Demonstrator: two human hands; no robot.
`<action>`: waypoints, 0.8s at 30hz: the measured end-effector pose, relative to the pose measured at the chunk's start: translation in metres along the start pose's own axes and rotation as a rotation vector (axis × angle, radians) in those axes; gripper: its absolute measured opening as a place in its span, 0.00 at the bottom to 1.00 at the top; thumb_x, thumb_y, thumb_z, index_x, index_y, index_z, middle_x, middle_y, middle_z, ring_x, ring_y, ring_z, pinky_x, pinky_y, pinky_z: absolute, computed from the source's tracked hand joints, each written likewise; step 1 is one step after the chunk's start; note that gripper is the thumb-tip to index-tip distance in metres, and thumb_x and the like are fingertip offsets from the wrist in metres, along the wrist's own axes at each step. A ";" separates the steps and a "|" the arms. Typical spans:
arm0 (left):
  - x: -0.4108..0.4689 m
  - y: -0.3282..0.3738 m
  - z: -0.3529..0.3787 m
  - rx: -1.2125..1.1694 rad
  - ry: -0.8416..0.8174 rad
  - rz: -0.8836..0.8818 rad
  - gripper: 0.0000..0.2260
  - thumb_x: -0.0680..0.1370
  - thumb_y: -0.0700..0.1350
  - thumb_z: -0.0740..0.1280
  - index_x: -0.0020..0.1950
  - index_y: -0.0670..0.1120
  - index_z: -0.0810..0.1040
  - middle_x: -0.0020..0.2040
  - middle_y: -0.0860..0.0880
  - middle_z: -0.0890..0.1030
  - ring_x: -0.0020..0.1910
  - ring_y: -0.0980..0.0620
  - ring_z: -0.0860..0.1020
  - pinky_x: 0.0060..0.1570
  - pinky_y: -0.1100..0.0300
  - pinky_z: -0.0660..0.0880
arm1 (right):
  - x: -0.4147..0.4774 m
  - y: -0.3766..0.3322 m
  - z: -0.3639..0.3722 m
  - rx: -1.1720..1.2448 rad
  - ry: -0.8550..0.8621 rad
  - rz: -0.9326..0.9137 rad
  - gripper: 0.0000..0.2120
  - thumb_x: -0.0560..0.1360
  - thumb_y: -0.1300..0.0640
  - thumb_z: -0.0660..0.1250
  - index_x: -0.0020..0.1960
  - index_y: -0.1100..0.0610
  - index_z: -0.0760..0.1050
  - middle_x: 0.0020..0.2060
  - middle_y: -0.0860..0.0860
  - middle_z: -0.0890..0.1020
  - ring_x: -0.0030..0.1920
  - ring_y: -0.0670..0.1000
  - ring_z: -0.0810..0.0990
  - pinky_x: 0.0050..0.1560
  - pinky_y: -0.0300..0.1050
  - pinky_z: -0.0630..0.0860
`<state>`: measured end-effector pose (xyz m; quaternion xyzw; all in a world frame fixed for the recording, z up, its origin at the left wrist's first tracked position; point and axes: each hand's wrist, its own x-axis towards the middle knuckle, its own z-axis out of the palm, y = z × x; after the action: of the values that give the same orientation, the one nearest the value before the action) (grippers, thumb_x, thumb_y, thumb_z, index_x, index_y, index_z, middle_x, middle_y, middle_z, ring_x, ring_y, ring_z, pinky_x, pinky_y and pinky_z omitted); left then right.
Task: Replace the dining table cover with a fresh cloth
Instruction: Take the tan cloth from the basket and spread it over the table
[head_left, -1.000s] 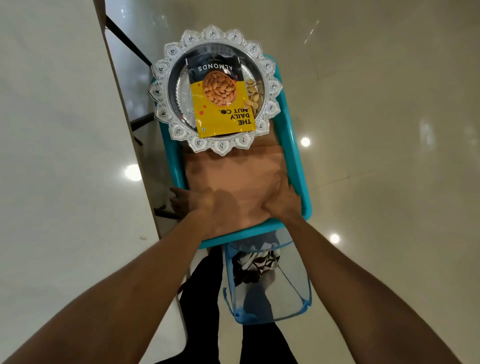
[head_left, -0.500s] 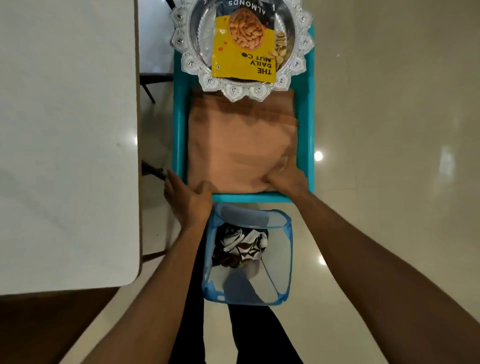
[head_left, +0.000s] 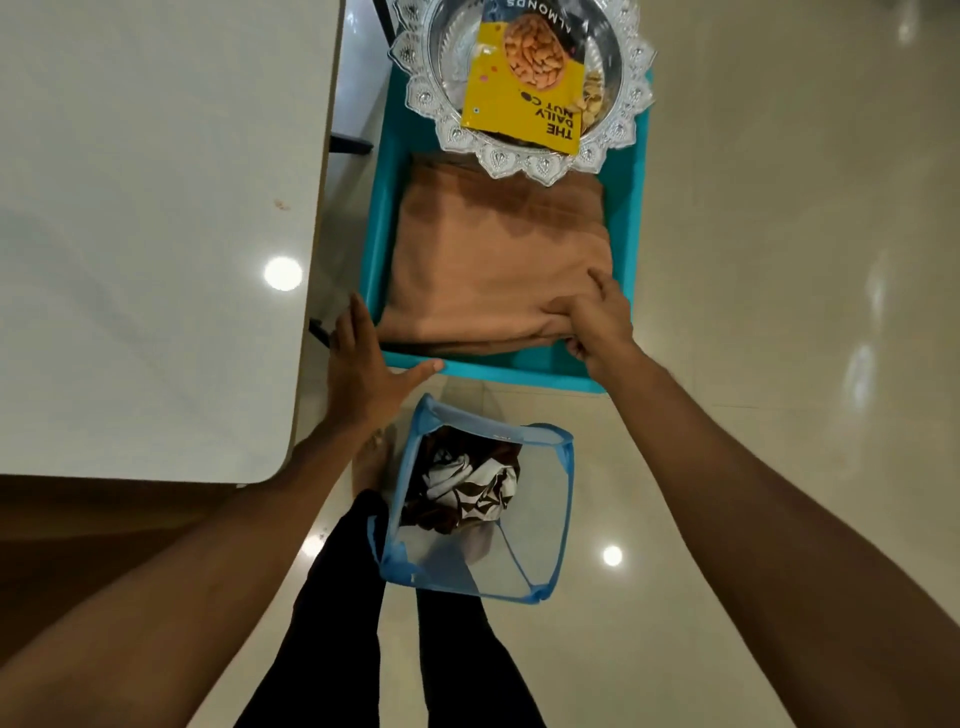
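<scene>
The bare white table (head_left: 156, 234) is seen left of the teal tub (head_left: 631, 218). At the tub's near-left corner the left hand (head_left: 363, 374) is held flat with fingers straight and spread, nothing grasped. Inside the tub the folded brown cloth (head_left: 493, 270) is lain, and its near-right corner is pinched by the curled fingers of the right hand (head_left: 602, 322). The tub's far end is covered by a silver tray (head_left: 426, 98).
</scene>
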<state>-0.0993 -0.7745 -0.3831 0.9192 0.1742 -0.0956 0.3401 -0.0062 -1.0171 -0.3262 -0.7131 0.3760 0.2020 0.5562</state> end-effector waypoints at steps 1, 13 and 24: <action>0.000 0.001 -0.001 -0.004 0.000 -0.002 0.58 0.66 0.65 0.76 0.81 0.41 0.46 0.77 0.40 0.59 0.73 0.40 0.61 0.69 0.48 0.66 | -0.004 -0.005 -0.003 0.047 0.007 -0.009 0.38 0.70 0.63 0.73 0.76 0.45 0.66 0.56 0.53 0.81 0.29 0.48 0.71 0.24 0.37 0.67; -0.001 0.004 -0.003 -0.025 -0.022 -0.025 0.57 0.65 0.60 0.79 0.81 0.38 0.50 0.74 0.36 0.63 0.70 0.35 0.65 0.64 0.43 0.70 | -0.076 -0.029 -0.035 0.279 0.147 -0.227 0.29 0.67 0.66 0.76 0.64 0.48 0.76 0.58 0.47 0.78 0.49 0.52 0.79 0.36 0.40 0.77; -0.044 0.014 -0.023 -0.046 0.003 0.011 0.44 0.71 0.49 0.77 0.80 0.39 0.56 0.75 0.35 0.63 0.72 0.34 0.64 0.68 0.40 0.68 | -0.152 -0.025 -0.058 0.236 0.258 -0.417 0.29 0.64 0.63 0.80 0.62 0.48 0.78 0.58 0.40 0.77 0.62 0.49 0.78 0.62 0.56 0.80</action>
<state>-0.1335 -0.7801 -0.3446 0.9123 0.1717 -0.0883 0.3612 -0.0917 -1.0221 -0.1853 -0.7253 0.3100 -0.0546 0.6123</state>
